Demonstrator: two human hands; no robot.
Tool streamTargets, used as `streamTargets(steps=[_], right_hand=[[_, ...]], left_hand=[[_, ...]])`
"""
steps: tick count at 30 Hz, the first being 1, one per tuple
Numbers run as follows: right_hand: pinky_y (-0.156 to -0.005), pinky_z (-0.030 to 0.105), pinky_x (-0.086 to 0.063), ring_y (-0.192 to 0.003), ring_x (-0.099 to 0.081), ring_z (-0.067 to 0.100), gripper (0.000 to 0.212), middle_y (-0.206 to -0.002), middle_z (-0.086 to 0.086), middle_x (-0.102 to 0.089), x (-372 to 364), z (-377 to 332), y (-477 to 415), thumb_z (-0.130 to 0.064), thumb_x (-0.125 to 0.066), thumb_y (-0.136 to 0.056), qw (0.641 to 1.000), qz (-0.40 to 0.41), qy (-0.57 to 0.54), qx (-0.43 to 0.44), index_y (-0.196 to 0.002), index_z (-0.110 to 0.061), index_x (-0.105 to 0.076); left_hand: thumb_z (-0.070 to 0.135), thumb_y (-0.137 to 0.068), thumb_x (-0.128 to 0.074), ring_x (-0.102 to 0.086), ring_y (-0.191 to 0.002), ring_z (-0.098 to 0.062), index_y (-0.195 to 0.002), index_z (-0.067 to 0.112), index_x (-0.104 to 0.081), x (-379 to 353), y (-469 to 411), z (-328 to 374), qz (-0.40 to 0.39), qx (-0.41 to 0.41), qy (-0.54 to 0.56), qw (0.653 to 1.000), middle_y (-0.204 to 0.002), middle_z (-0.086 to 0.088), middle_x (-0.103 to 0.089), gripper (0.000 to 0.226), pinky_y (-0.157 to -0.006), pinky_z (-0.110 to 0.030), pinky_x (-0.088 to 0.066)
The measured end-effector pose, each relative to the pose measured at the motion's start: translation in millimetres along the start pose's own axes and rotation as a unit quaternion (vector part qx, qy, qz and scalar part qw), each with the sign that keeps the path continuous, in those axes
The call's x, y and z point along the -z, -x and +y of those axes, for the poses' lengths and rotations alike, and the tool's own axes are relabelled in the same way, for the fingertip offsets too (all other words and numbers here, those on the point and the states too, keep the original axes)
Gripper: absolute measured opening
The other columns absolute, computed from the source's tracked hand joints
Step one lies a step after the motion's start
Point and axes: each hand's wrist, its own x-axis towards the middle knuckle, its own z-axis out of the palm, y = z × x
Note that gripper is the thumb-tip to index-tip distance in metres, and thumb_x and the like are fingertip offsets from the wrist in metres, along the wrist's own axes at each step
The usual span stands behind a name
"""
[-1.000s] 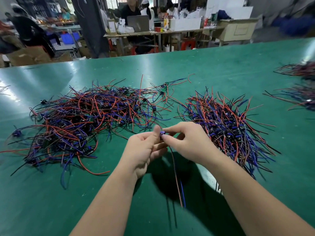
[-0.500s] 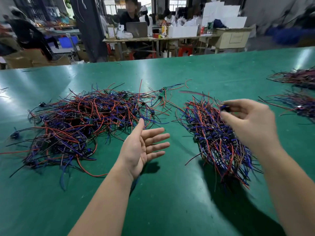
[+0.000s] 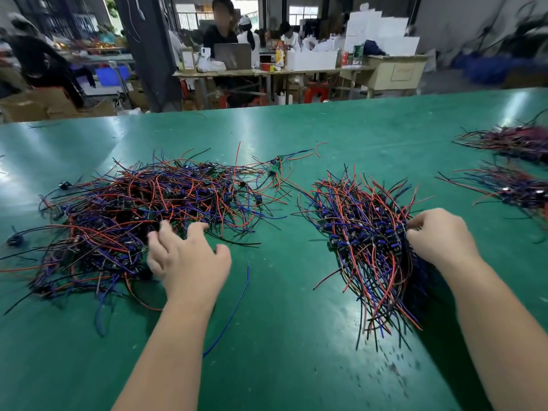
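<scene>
- Head view: my left hand (image 3: 189, 262) hung over the near edge of the tangled heap (image 3: 133, 209) of red, blue and black leads, on the left half of the green bench (image 3: 281, 351). Its fingers were spread and fairly straight and had hold of nothing. They were blurred, so I could not tell whether the tips touched any wire.
- My right hand (image 3: 439, 238) sat at the right edge of the tidy heap (image 3: 364, 232), where the leads lay roughly one way with their small blue connectors gathered across the middle. Its fingers were curled in toward those connectors, with the tips lost among the wires. I could not tell whether they pinched a piece or only touched the heap.
- The two heaps lay well apart. One loose blue wire (image 3: 234, 310) lay on the bench between them, just beside my left wrist, and two further bundles (image 3: 516, 188) lay off to the right.
- As I judged it, the step was picking the next lead out of the tangle. To do that well I should go for a connector rather than a bare wire end, pinch one piece only, and lift slowly so that its neighbours slid off instead of trailing behind.
- The right hand should leave its piece lying the same way as the rest — connector in the band, tails toward me.
</scene>
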Motion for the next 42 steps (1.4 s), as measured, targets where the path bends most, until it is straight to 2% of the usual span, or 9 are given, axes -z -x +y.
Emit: streamTargets(steps=[3, 9, 13, 17, 27, 32, 36, 39, 42], right_hand=[[-0.091, 0.044, -0.045, -0.108, -0.053, 0.038, 0.033, -0.12, 0.018, -0.057, 4.5, -19.5, 9.1, -0.02, -0.059, -0.084, 0.998, 0.04, -0.009, 0.049, -0.116, -0.017, -0.065], [-0.093, 0.041, -0.041, -0.111, -0.051, 0.033, 0.034, -0.119, 0.012, -0.052, 2.4, -76.8, 32.0, -0.025, -0.059, -0.084, 0.983, 0.048, -0.078, 0.158, -0.118, -0.021, -0.063], [-0.093, 0.042, -0.043, -0.104, -0.054, 0.03, 0.027, -0.11, 0.011, -0.057, -9.6, -111.2, 47.8, -0.018, -0.059, -0.085, 0.96, 0.036, -0.127, 0.245, -0.111, -0.015, -0.066], [-0.083, 0.026, -0.046, -0.082, -0.062, 0.021, 0.015, -0.09, 0.008, -0.068, -31.2, -124.9, 74.5, -0.005, -0.062, -0.083, 0.91, 0.02, -0.252, 0.329, -0.093, -0.007, -0.072], [-0.065, 0.028, -0.049, -0.066, -0.061, 0.015, 0.008, -0.074, 0.006, -0.069, -49.0, -128.1, 92.2, -0.007, -0.064, -0.087, 0.782, -0.254, -0.535, 0.194, -0.088, -0.013, -0.07], [-0.057, 0.018, -0.045, -0.058, -0.058, 0.009, 0.009, -0.067, 0.004, -0.067, -48.2, -126.8, 87.2, -0.006, -0.066, -0.085, 0.756, -0.253, -0.59, 0.129, -0.078, -0.011, -0.068], [-0.053, 0.016, -0.046, -0.06, -0.062, 0.007, 0.01, -0.067, 0.0, -0.069, -46.3, -124.5, 83.2, -0.008, -0.066, -0.085, 0.737, -0.233, -0.627, 0.098, -0.078, -0.014, -0.069], [-0.053, 0.017, -0.049, -0.059, -0.064, 0.008, 0.01, -0.066, -0.001, -0.07, -43.1, -124.0, 79.5, -0.004, -0.065, -0.084, 0.696, -0.231, -0.677, 0.052, -0.079, -0.013, -0.069], [-0.052, 0.017, -0.049, -0.054, -0.062, 0.007, 0.009, -0.063, -0.002, -0.069, -39.9, -124.0, 76.4, -0.004, -0.064, -0.083, 0.655, -0.239, -0.716, 0.014, -0.08, -0.011, -0.069]], left_hand=[[0.043, -0.085, -0.054, 0.003, -0.142, -0.044, -0.134, 0.031, -0.044, -1.8, -5.4, -8.6, -0.094, 0.069, -0.099, 0.988, -0.154, -0.03, -0.003, 0.052, -0.114, -0.053, 0.003], [0.037, -0.089, -0.047, -0.036, -0.126, -0.034, -0.113, 0.018, -0.058, -2.4, -10.7, -12.0, -0.088, 0.063, -0.157, 0.982, -0.129, -0.01, -0.049, 0.033, -0.113, -0.051, -0.012], [0.02, -0.089, -0.051, -0.054, -0.107, -0.026, -0.118, 0.02, -0.062, -3.2, -11.1, -6.1, -0.027, 0.01, 0.025, 0.999, -0.119, -0.006, -0.056, 0.031, -0.1, -0.039, -0.031], [-0.002, -0.083, -0.058, -0.059, -0.092, -0.021, -0.114, 0.009, -0.065, -0.5, 1.2, 10.9, 0.053, -0.124, 0.259, 0.956, -0.109, -0.004, -0.06, 0.033, -0.084, -0.018, -0.041], [-0.014, -0.07, -0.048, -0.049, -0.125, -0.012, -0.135, 0.015, -0.051, 1.9, 21.3, 29.6, -0.08, -0.348, 0.307, 0.882, -0.132, 0.004, -0.053, 0.071, -0.108, -0.02, -0.034], [0.002, -0.078, -0.069, -0.054, -0.111, -0.002, -0.134, 0.047, -0.033, -2.4, 23.0, 28.1, -0.079, -0.293, 0.368, 0.879, -0.129, 0.015, -0.05, 0.081, -0.082, -0.012, -0.049], [0.025, -0.079, -0.076, -0.066, -0.085, -0.002, -0.127, 0.031, -0.045, -3.2, 20.6, 27.6, -0.117, -0.186, 0.393, 0.893, -0.102, 0.012, -0.066, 0.057, -0.071, -0.015, -0.051], [0.013, -0.088, -0.066, -0.067, -0.061, -0.007, -0.099, 0.016, -0.065, -0.5, 22.3, 34.2, -0.193, -0.105, 0.473, 0.853, -0.076, 0.008, -0.072, 0.012, -0.054, -0.017, -0.049], [0.006, -0.088, -0.062, -0.063, -0.055, -0.004, -0.087, 0.013, -0.069, 2.5, 28.1, 39.6, -0.259, -0.02, 0.564, 0.784, -0.068, 0.004, -0.071, 0.01, -0.049, -0.015, -0.048]])
